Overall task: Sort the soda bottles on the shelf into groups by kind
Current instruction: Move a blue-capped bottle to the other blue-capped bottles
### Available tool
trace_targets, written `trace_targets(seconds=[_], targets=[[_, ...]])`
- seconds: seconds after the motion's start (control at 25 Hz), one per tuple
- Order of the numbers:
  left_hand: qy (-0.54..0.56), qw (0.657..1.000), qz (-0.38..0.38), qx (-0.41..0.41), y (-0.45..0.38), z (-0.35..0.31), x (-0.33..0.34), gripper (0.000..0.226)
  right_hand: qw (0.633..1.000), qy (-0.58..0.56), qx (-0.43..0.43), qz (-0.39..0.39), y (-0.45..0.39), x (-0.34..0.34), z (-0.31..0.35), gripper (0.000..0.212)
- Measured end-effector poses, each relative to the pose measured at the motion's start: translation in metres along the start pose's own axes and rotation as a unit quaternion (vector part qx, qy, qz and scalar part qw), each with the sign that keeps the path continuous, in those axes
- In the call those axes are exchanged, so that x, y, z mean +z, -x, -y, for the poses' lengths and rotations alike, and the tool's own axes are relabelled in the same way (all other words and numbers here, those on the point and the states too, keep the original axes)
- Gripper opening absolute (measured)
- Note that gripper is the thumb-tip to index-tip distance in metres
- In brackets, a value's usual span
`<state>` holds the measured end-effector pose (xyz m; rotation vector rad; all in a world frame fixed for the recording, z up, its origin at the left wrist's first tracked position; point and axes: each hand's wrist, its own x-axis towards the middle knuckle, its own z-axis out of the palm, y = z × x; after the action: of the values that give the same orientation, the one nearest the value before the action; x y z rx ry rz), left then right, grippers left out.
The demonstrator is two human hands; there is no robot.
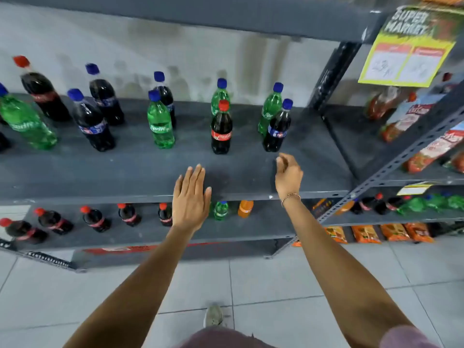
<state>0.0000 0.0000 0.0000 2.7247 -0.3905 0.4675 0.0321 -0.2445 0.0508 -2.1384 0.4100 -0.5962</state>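
Observation:
Mixed soda bottles stand on the grey shelf [140, 172]. A red-capped cola bottle [221, 131] stands mid-shelf, a green bottle [220, 95] behind it. To its right a dark blue-capped bottle [277, 129] stands in front of a green one [270, 106]. Further left are a green bottle [160, 125], dark blue-capped bottles [92, 124], a red-capped cola [44, 96] and a large green bottle [26, 123]. My left hand [192, 197] is flat and open over the shelf's front edge. My right hand [288, 175] hovers loosely curled just below the right dark bottle, holding nothing.
The lower shelf holds red-capped cola bottles [96, 221], a green bottle [221, 210] and an orange one [245, 208]. A second rack [401, 156] on the right carries snack packets and more bottles. A yellow supermarket sign [406, 51] hangs top right. An upper shelf board [200, 16] overhangs.

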Motion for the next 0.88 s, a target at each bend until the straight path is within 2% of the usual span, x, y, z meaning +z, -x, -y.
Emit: trace_targets(seconds=[0.12,0.24,0.4,0.56,0.72,0.84,0.88], targets=[[-0.025,1.0,0.006,-0.011,0.005,0.004,0.005,0.048,0.996,-0.062,0.057,-0.002,-0.024,0.008,-0.002,0.027],[-0.054,0.998,0.016,-0.008,0.008,0.006,0.007,0.052,0.987,-0.143,0.065,0.033,-0.043,0.014,0.0,0.045],[-0.053,0.998,0.025,-0.018,0.007,0.007,0.01,0.054,0.985,-0.138,0.055,0.088,-0.062,0.016,-0.014,0.063],[-0.042,0.999,0.019,-0.018,0.006,0.01,0.008,0.054,0.98,-0.161,0.062,0.1,-0.067,0.019,-0.019,0.06],[-0.033,0.999,0.043,0.007,0.008,0.007,0.003,0.053,0.988,-0.113,0.041,0.093,-0.075,0.01,-0.019,0.051],[-0.029,0.999,0.02,-0.011,0.001,0.035,-0.009,0.054,0.99,-0.101,0.061,0.075,-0.068,0.011,-0.018,0.05],[-0.049,0.998,0.028,-0.039,0.01,0.071,-0.031,0.055,0.988,-0.128,0.038,0.075,-0.05,0.029,0.005,0.05]])
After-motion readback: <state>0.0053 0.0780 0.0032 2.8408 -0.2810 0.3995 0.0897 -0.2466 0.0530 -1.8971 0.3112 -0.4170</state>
